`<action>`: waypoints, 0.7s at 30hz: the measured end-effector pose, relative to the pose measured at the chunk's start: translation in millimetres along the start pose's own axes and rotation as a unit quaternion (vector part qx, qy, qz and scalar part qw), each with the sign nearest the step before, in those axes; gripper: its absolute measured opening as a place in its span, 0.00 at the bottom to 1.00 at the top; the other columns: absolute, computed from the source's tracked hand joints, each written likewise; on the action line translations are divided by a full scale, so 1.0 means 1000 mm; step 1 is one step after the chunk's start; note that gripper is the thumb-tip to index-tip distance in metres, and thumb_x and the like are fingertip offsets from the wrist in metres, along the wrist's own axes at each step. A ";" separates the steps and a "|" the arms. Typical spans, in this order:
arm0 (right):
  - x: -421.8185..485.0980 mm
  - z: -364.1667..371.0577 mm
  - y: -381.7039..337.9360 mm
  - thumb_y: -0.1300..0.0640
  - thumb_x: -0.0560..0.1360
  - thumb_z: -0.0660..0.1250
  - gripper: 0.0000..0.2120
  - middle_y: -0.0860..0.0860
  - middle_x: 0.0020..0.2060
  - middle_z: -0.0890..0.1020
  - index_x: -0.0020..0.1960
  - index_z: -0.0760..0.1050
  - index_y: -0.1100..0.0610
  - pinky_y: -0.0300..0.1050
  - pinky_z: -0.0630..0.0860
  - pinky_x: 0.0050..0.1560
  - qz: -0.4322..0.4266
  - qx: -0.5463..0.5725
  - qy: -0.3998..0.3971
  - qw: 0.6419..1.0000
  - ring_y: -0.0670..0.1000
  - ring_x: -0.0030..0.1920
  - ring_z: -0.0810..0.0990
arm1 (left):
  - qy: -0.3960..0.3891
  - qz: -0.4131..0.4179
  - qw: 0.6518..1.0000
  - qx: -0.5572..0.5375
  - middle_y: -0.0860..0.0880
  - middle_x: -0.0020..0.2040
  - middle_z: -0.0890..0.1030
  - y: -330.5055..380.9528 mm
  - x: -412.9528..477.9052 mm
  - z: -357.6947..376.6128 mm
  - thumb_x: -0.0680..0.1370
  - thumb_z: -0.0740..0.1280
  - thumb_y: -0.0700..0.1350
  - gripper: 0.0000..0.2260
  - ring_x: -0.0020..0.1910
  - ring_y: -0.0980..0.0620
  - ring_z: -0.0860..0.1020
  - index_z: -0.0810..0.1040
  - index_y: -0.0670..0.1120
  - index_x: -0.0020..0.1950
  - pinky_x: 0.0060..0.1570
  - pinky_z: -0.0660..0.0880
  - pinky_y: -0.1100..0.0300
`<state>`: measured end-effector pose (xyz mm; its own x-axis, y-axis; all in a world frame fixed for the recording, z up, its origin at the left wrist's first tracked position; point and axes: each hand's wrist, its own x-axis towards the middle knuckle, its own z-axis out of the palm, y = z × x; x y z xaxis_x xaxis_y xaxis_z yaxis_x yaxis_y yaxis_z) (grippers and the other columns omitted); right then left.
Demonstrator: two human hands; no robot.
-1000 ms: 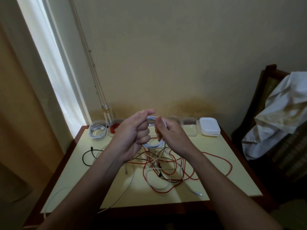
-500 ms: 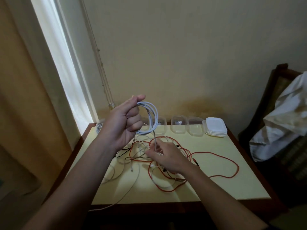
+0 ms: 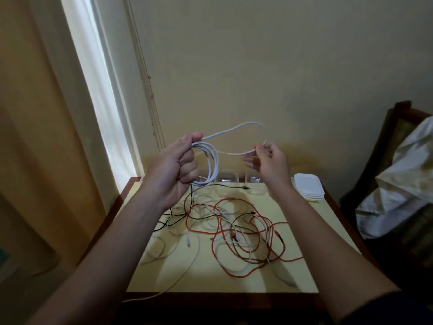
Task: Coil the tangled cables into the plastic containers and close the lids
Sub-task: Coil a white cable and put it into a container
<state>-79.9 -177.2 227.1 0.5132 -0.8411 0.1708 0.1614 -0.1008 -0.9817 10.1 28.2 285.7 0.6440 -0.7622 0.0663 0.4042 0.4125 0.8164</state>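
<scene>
Left hand [image 3: 174, 167] is clenched round the coiled white cable [image 3: 216, 164] up above the worktop [image 3: 318, 231], right hand [image 3: 269, 160] pinching its loose loop, with the red-white-black tangle [image 3: 234, 231] lying underneath.

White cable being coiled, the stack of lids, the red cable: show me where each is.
white cable [image 3: 216, 164], head view, on the coiled loops' right edge.
stack of lids [image 3: 307, 186], head view, on the top lid's flat face.
red cable [image 3: 235, 275], head view, on its loop nearest the camera.
</scene>
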 end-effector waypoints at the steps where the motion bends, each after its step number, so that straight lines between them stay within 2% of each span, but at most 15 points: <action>1: 0.001 -0.003 -0.009 0.55 0.86 0.60 0.11 0.54 0.44 0.86 0.47 0.75 0.56 0.48 0.83 0.48 -0.006 0.004 0.001 1.000 0.53 0.45 0.86 | -0.001 0.004 1.000 -0.002 0.54 0.25 0.58 0.000 0.001 0.001 0.85 0.58 0.45 0.10 0.19 0.60 0.54 0.78 0.43 0.54 0.23 0.48 0.65; 4: -0.002 -0.015 -0.016 0.57 0.86 0.58 0.11 0.51 0.38 0.82 0.51 0.77 0.56 0.47 0.81 0.43 -0.003 -0.011 -0.006 1.000 0.53 0.40 0.83 | 0.005 0.007 1.000 -0.021 0.54 0.25 0.57 -0.001 0.004 0.002 0.85 0.58 0.45 0.11 0.19 0.60 0.54 0.78 0.43 0.54 0.23 0.48 0.64; 7: -0.009 -0.030 -0.007 0.56 0.86 0.56 0.13 0.51 0.36 0.78 0.59 0.78 0.57 0.49 0.74 0.39 -0.012 -0.153 -0.012 0.988 0.51 0.36 0.76 | 0.020 -0.003 0.998 -0.060 0.53 0.26 0.58 -0.002 0.006 0.001 0.84 0.57 0.42 0.11 0.20 0.58 0.54 0.78 0.41 0.57 0.23 0.49 0.64; 9: -0.015 -0.038 0.002 0.54 0.86 0.55 0.11 0.50 0.39 0.80 0.58 0.75 0.53 0.48 0.71 0.37 -0.029 -0.273 -0.025 0.961 0.50 0.35 0.75 | 0.031 -0.001 0.997 -0.077 0.52 0.28 0.60 -0.005 0.007 0.000 0.82 0.55 0.40 0.14 0.22 0.57 0.55 0.78 0.39 0.61 0.24 0.52 0.63; 12: -0.024 -0.046 0.012 0.53 0.86 0.56 0.09 0.50 0.40 0.80 0.52 0.74 0.52 0.48 0.69 0.35 -0.041 -0.413 -0.072 0.907 0.50 0.35 0.74 | 0.045 0.017 0.997 -0.067 0.51 0.30 0.63 -0.010 0.008 -0.002 0.82 0.53 0.38 0.17 0.23 0.56 0.57 0.76 0.39 0.65 0.27 0.54 0.63; 13: -0.027 -0.047 0.013 0.52 0.85 0.57 0.09 0.49 0.40 0.80 0.51 0.75 0.52 0.49 0.72 0.38 -0.040 -0.455 -0.092 0.885 0.50 0.36 0.75 | 0.050 0.023 0.997 -0.056 0.51 0.30 0.64 -0.013 0.010 -0.003 0.82 0.53 0.38 0.17 0.24 0.56 0.57 0.76 0.39 0.65 0.27 0.55 0.63; 15: -0.035 -0.048 0.012 0.51 0.85 0.56 0.10 0.45 0.45 0.79 0.51 0.75 0.49 0.53 0.73 0.52 -0.037 -0.542 -0.142 0.827 0.51 0.44 0.77 | 0.055 0.035 0.997 -0.028 0.50 0.32 0.67 -0.019 0.012 -0.005 0.83 0.54 0.37 0.16 0.25 0.55 0.60 0.75 0.39 0.67 0.27 0.59 0.63; 17: -0.044 -0.046 0.008 0.49 0.85 0.55 0.11 0.44 0.51 0.78 0.51 0.75 0.45 0.56 0.65 0.60 -0.043 -0.601 -0.202 0.772 0.50 0.53 0.76 | 0.060 0.047 0.997 0.009 0.49 0.34 0.71 -0.026 0.015 -0.008 0.83 0.55 0.37 0.16 0.27 0.55 0.64 0.75 0.39 0.68 0.29 0.62 0.62; 19: -0.053 -0.042 -0.002 0.48 0.85 0.55 0.11 0.44 0.52 0.77 0.48 0.74 0.44 0.55 0.62 0.60 -0.058 -0.597 -0.271 0.753 0.48 0.55 0.74 | 0.063 0.052 0.995 0.051 0.49 0.36 0.75 -0.033 0.017 -0.010 0.84 0.55 0.37 0.16 0.29 0.55 0.69 0.74 0.40 0.69 0.31 0.65 0.62; 21: -0.062 -0.040 -0.014 0.48 0.85 0.57 0.11 0.45 0.50 0.78 0.47 0.75 0.44 0.52 0.69 0.58 -0.069 -0.537 -0.342 0.768 0.47 0.53 0.75 | 0.059 0.052 0.991 0.105 0.49 0.37 0.78 -0.042 0.017 -0.009 0.85 0.55 0.37 0.16 0.32 0.54 0.74 0.74 0.42 0.70 0.32 0.70 0.63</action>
<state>-147.1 -145.0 226.7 0.9358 -0.3442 -0.0764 -0.3457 -0.8530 -0.3911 10.0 2.2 247.6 0.7520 -0.6519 0.0982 0.1957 0.3630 0.9110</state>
